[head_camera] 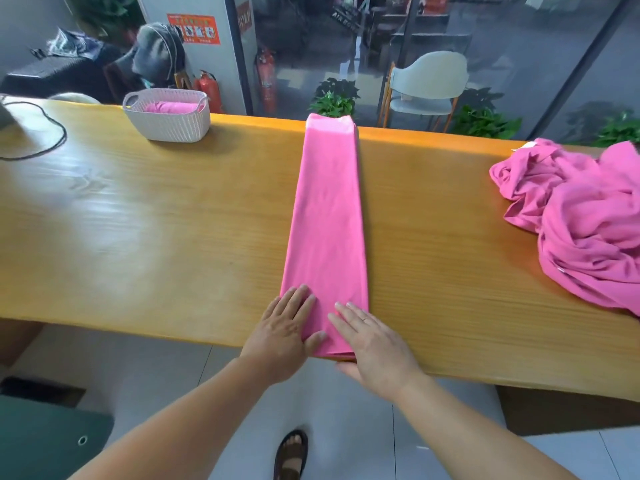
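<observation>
Basket (166, 124) at the bench (138, 220) far edge, left, already holds one pink roll (162, 107). Left hand (282, 327) lies flat, fingers straight, on the strip (327, 209), which is folded narrow and spans the bench from far to near edge. Right hand (374, 344) has fingers flat on the near end and thumb seemingly under it; can't tell if it pinches. Rolling not yet begun. Pink pile (581, 220) at the right end is unfolded.

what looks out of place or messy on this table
The folded pink strip under the left hand and right hand lies straight and flat. Only the crumpled pink heap at the right end of the table looks messy.
</observation>
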The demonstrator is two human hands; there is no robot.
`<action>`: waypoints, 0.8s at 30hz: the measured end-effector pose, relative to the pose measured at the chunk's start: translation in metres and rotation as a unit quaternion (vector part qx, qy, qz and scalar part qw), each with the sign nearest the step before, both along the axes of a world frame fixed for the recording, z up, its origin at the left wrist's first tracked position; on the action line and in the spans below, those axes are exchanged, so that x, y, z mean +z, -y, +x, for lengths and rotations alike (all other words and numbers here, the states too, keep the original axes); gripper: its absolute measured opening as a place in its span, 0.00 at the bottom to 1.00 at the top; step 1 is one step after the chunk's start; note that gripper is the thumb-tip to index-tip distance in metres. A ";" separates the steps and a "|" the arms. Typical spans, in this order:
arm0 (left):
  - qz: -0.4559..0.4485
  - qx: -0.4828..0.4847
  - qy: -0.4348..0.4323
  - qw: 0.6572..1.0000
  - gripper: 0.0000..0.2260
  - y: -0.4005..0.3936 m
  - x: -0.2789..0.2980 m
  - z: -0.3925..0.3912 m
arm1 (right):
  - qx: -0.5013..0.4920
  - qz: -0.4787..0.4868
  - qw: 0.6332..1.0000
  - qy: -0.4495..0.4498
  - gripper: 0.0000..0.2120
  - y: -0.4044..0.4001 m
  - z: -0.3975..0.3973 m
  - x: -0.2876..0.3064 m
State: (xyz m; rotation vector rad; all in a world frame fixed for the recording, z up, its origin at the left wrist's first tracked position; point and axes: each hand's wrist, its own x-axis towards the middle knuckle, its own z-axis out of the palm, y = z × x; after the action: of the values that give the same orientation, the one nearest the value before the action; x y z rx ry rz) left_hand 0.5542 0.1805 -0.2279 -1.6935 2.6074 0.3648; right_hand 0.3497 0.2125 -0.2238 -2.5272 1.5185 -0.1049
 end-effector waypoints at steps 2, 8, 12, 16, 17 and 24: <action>0.008 -0.002 -0.008 1.000 0.37 -0.001 0.003 0.000 | -0.008 -0.012 1.000 0.009 0.41 -0.002 -0.001 0.001; -0.032 -0.076 -0.071 0.994 0.36 -0.016 0.013 0.011 | -0.028 -0.009 0.994 0.110 0.18 0.001 -0.009 0.011; -0.051 -0.073 -0.190 0.978 0.12 -0.007 0.022 0.012 | -0.078 0.091 0.979 0.167 0.14 0.021 -0.012 0.029; 0.023 0.025 -0.228 0.973 0.02 0.001 0.042 0.006 | -0.094 0.185 0.971 0.118 0.18 0.033 -0.015 0.038; 0.038 0.039 -0.230 0.972 0.02 0.001 0.045 0.006 | -0.101 0.196 0.968 0.121 0.17 0.033 -0.016 0.039; 0.143 0.107 -0.234 0.956 0.09 0.014 0.040 0.010 | -0.194 0.216 0.938 0.188 0.16 0.040 -0.021 0.041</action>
State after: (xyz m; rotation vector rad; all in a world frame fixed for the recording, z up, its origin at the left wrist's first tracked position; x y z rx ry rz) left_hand 0.5639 0.1662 -0.1878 -1.9774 2.4702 1.2218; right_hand 0.3292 0.1729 -0.1828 -1.7330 1.6358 -0.2614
